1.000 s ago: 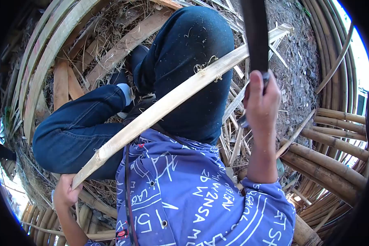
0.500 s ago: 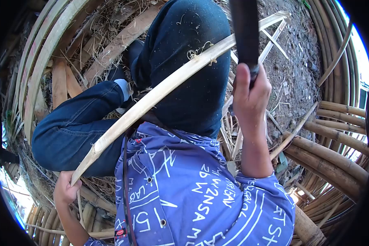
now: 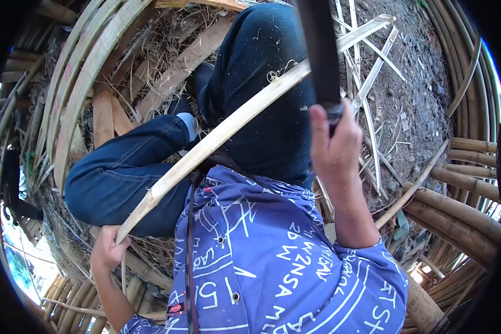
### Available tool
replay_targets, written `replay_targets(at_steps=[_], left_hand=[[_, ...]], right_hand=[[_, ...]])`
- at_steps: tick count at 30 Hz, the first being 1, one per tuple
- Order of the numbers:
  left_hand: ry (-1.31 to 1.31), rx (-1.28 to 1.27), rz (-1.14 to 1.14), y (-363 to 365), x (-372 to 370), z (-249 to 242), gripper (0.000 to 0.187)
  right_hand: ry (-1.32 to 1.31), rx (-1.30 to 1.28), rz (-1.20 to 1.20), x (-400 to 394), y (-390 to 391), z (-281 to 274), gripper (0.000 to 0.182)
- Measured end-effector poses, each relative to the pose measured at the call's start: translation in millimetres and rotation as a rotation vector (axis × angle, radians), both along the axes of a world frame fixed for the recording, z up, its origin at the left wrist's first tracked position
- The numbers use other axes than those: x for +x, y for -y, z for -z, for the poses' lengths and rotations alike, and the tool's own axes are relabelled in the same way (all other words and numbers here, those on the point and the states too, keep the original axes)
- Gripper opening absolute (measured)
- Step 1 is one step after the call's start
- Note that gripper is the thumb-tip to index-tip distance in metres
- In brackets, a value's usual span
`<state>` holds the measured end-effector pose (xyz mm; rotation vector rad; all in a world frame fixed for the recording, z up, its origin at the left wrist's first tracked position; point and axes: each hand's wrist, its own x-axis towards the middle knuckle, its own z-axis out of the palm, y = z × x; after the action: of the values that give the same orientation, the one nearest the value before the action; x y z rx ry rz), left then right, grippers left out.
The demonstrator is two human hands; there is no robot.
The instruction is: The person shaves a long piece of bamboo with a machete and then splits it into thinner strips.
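Note:
My left hand (image 3: 108,247), at the lower left, is closed around the near end of a long pale bamboo strip (image 3: 220,136). The strip slants up across my lap and over my raised knee, its far end beyond the knee at the upper right. A thin curled shaving (image 3: 274,77) clings to its edge over the knee. In my right hand (image 3: 335,147) is the handle of a big knife, fingers wrapped round it. Its dark broad blade (image 3: 320,61), slightly blurred, points away from me and overlaps the strip in this view.
Curved split bamboo lengths (image 3: 75,83) lie at the left. Flat wooden pieces (image 3: 178,72) and shavings cover the ground ahead. Thin pale strips (image 3: 370,83) cross each other on the soil to the right. Thick bamboo poles (image 3: 456,214) are stacked at the right side.
The knife and right hand have drawn back toward my body and a little left along the strip. The camera view has shifted, so my legs and left hand appear further right.

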<state>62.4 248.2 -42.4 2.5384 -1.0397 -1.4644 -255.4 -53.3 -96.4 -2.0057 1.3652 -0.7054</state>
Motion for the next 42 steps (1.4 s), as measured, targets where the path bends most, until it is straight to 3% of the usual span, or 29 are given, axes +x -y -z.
replay_targets(at_steps=[1, 4, 7, 10, 14, 16, 18, 20, 21, 25, 28, 30, 32, 37, 40, 42], left_hand=[[-0.011, 0.0, -0.007, -0.3, 0.8, 0.4, 0.013], [0.023, -0.016, 0.0, 0.9, -1.7, 1.2, 0.013], [0.018, -0.046, 0.011, 4.2, -1.7, 3.2, 0.012], [-0.016, -0.111, -0.027, -6.1, -0.1, 7.5, 0.01], [0.038, -0.082, 0.01, 1.3, -1.9, 7.0, 0.011], [0.033, -0.128, 0.025, 2.3, -4.1, 6.2, 0.012], [0.006, -0.109, -0.053, 3.2, -4.8, 6.2, 0.012], [0.006, -0.067, 0.008, 7.1, -4.0, 2.7, 0.011], [0.014, -0.065, 0.006, 6.0, -4.7, 2.2, 0.011], [0.038, -0.097, 0.037, 8.9, -4.6, 5.4, 0.011], [0.025, -0.091, -0.019, 2.8, -3.3, 7.6, 0.012], [0.035, -0.087, -0.042, 5.7, -2.2, 6.5, 0.012], [0.017, -0.127, -0.03, 8.4, -5.2, 4.0, 0.011], [0.009, -0.127, 0.005, 10.1, -1.6, 6.0, 0.011], [0.012, -0.091, 0.014, 10.3, -2.1, 2.8, 0.011], [-0.064, -0.096, -0.059, 7.2, 0.5, 6.0, 0.011]], right_hand=[[0.069, 0.075, -0.039, 4.1, -8.0, -2.6, 0.033], [-0.044, -0.097, -0.121, 0.9, -6.0, -5.0, 0.031], [-0.056, 0.015, 0.027, -9.2, 10.4, -3.2, 0.032], [0.064, 0.08, -0.01, 2.0, -9.9, -1.4, 0.033], [-0.007, -0.001, -0.108, -6.9, -6.3, 1.8, 0.034], [-0.028, 0.014, -0.026, -9.6, 0.4, -0.2, 0.033], [0.085, 0.075, 0.04, -0.6, -6.6, 3.7, 0.034], [0.114, 0.184, -0.055, 1.3, -24.3, 6.2, 0.034], [0.063, 0.03, -0.12, 0.3, -30.5, 10.4, 0.034], [0.005, 0.008, -0.027, -6.9, -6.7, 7.2, 0.033], [0.072, 0.18, 0.073, 0.4, -9.3, 6.7, 0.031], [0.205, 0.197, -0.069, 8.8, -30.1, 14.3, 0.033], [0.027, 0.01, -0.213, 5.8, -30.4, 6.4, 0.035], [0.076, 0.046, 0.038, -7.9, -4.1, 16.1, 0.034], [0.157, 0.249, -0.063, 7.2, -32.4, 7.0, 0.034], [0.026, 0.047, -0.288, 10.5, -41.4, 0.9, 0.036]])
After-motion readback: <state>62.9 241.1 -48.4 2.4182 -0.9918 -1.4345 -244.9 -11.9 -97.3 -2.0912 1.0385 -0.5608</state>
